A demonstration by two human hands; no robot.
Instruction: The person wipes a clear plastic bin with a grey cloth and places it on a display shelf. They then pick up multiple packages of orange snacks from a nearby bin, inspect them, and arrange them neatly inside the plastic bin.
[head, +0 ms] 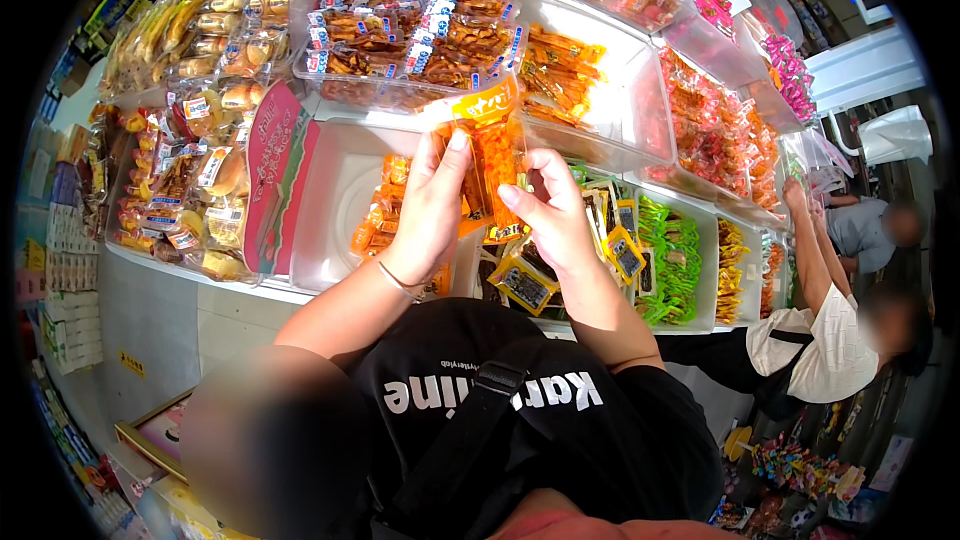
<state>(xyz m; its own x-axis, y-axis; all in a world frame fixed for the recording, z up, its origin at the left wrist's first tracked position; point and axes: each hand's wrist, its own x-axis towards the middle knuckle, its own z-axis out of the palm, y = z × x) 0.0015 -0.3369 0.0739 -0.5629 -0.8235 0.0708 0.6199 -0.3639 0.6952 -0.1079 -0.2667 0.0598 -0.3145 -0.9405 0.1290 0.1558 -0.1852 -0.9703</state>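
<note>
Both of my hands are on a clear packet of orange-red snack strips (501, 172) with an orange printed top, raised over the display bins. My left hand (431, 202) pinches its left side, thumb on the front; a thin bracelet circles that wrist. At the lower right, my right hand (553, 206) grips the packet between thumb and fingers. Below the left hand, orange-wrapped snacks (373, 221) lie in a white plastic bin (324, 202). Under the right hand are dark snack packets with yellow borders (523, 283). Part of the packet is hidden by my fingers.
Behind the packet stand a bin of brown snack packs (420, 22) and one of orange strips (559, 75). Green packets (667, 262) lie right, bagged breads (225, 172) left. A person in a white top (825, 345) reaches in at right; another person (277, 442) is close at lower left.
</note>
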